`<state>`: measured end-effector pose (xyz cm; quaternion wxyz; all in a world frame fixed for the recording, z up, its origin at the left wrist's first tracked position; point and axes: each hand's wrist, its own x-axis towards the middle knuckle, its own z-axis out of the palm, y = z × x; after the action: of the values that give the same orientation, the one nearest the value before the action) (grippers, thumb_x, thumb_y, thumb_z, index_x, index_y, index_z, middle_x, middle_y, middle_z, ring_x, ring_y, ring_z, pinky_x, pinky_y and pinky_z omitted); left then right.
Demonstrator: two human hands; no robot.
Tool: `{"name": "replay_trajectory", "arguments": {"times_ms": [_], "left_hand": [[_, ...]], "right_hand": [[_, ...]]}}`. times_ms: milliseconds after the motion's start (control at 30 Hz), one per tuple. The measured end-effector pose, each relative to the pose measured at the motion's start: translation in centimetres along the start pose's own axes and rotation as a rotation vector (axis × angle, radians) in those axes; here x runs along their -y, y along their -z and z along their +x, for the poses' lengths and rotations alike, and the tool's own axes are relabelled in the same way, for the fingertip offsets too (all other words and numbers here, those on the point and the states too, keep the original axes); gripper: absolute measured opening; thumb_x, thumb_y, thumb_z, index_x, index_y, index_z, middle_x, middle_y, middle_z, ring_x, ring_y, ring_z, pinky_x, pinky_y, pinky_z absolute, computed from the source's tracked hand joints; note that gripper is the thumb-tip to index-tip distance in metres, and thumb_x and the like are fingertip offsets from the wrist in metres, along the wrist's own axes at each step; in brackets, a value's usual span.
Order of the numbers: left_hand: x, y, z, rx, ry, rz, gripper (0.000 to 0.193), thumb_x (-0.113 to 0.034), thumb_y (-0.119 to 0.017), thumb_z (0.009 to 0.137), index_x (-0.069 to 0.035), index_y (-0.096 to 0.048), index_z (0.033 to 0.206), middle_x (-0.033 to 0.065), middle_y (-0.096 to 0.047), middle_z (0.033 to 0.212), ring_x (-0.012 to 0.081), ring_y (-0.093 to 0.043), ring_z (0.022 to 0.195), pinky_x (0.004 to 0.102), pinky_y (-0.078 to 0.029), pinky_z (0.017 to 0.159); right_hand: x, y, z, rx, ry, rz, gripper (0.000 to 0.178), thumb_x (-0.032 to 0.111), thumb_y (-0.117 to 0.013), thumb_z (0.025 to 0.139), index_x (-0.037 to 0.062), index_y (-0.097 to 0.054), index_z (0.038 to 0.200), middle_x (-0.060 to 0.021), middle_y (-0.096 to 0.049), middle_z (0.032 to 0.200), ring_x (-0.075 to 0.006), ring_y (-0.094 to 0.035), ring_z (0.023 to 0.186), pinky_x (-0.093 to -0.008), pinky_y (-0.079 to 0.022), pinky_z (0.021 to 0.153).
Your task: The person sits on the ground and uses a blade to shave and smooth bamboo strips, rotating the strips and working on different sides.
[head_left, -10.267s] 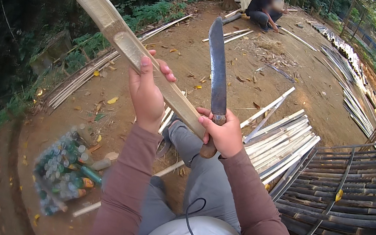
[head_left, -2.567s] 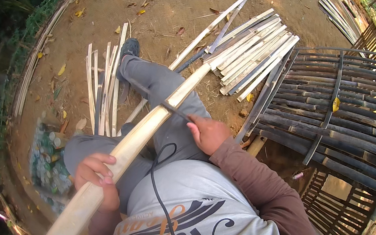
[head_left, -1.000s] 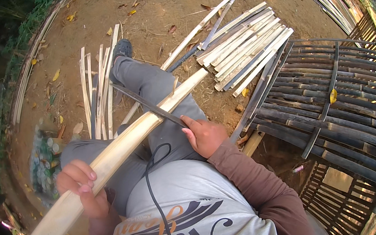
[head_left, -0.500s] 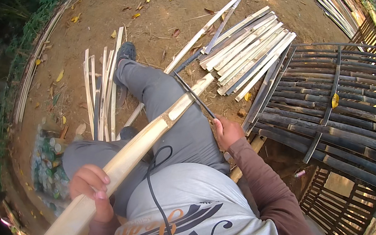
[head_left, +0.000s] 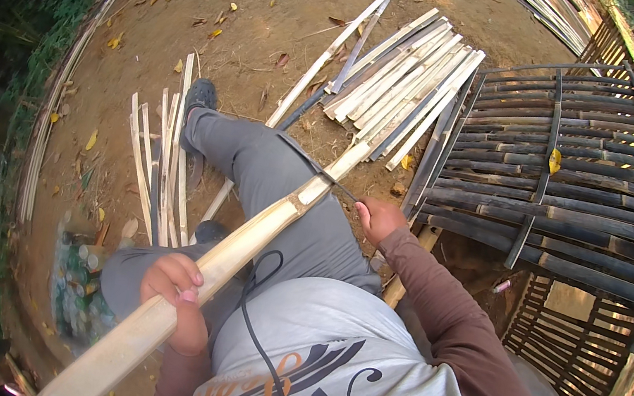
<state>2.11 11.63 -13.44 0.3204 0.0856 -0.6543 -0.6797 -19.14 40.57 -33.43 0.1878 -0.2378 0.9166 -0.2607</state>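
A long split bamboo strip (head_left: 237,252) lies slantwise over my lap, pale inner side up, with a node mark partway along. My left hand (head_left: 174,300) is closed around its near part. The far end of the strip rests over my right thigh, close to a pile of cut strips. In my right hand (head_left: 380,223), closed on its handle end, is a knife with a long, thin dark blade (head_left: 303,155). The blade crosses the strip beyond the node and touches or nearly touches it. My fingers hide the handle.
Many pale bamboo strips (head_left: 404,78) lie piled ahead on the dirt, with a smaller bunch (head_left: 163,164) by my left foot. A dark bamboo slatted bench (head_left: 545,186) stands at the right. Plastic bottles (head_left: 80,284) are at the left; a dark cord (head_left: 254,322) hangs over my shirt.
My left hand has moved forward and to the right with the bamboo strip, so its far end lies further right. My right hand with the knife has shifted slightly back toward me.
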Motion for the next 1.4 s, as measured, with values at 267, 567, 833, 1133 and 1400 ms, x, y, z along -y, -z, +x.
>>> {"name": "replay_trajectory", "arguments": {"times_ms": [267, 567, 833, 1133, 1400], "left_hand": [[0.4, -0.5, 1.3, 0.142, -0.041, 0.000, 0.025, 0.003, -0.058, 0.090, -0.013, -0.039, 0.085, 0.0061, -0.051, 0.085, 0.0194, -0.052, 0.083, 0.0321, -0.044, 0.079], [0.8, -2.1, 1.9, 0.275, -0.091, 0.092, 0.023, 0.002, -0.057, 0.087, -0.012, -0.040, 0.082, 0.0063, -0.052, 0.082, 0.0207, -0.053, 0.080, 0.0322, -0.043, 0.076], [1.0, -2.4, 2.2, 0.288, -0.092, 0.107, 0.023, 0.004, -0.056, 0.085, -0.012, -0.039, 0.081, 0.0064, -0.052, 0.080, 0.0207, -0.054, 0.079, 0.0316, -0.043, 0.074], [0.7, -2.3, 2.3, 0.273, -0.085, 0.109, 0.026, 0.001, -0.059, 0.087, -0.012, -0.038, 0.080, 0.0060, -0.052, 0.079, 0.0204, -0.054, 0.076, 0.0303, -0.042, 0.071], [1.1, -1.8, 2.2, 0.268, -0.081, 0.114, 0.025, -0.002, -0.060, 0.089, -0.012, -0.039, 0.080, 0.0053, -0.052, 0.080, 0.0199, -0.053, 0.077, 0.0309, -0.042, 0.070]], "right_hand": [[-2.5, -4.6, -2.3, -0.136, -0.051, 0.130, 0.036, 0.034, -0.049, 0.110, 0.0051, -0.070, 0.115, -0.0236, -0.072, 0.103, -0.0453, -0.069, 0.097, -0.0526, -0.054, 0.084], [-0.6, -3.2, -0.9, -0.040, -0.090, 0.112, 0.039, 0.039, -0.047, 0.110, 0.0106, -0.070, 0.121, -0.0208, -0.074, 0.109, -0.0438, -0.069, 0.101, -0.0532, -0.054, 0.088], [-1.7, -4.2, -0.6, -0.060, -0.046, 0.098, 0.040, 0.039, -0.046, 0.111, 0.0088, -0.070, 0.121, -0.0225, -0.074, 0.107, -0.0458, -0.069, 0.099, -0.0548, -0.054, 0.087], [-4.5, -6.1, 0.6, -0.064, -0.182, 0.100, 0.041, 0.039, -0.045, 0.111, 0.0083, -0.070, 0.121, -0.0242, -0.074, 0.108, -0.0465, -0.069, 0.101, -0.0550, -0.054, 0.088], [-4.0, -6.8, 0.5, -0.226, -0.015, 0.240, 0.040, 0.038, -0.046, 0.110, 0.0054, -0.070, 0.116, -0.0273, -0.073, 0.105, -0.0476, -0.069, 0.099, -0.0548, -0.054, 0.087]]}}
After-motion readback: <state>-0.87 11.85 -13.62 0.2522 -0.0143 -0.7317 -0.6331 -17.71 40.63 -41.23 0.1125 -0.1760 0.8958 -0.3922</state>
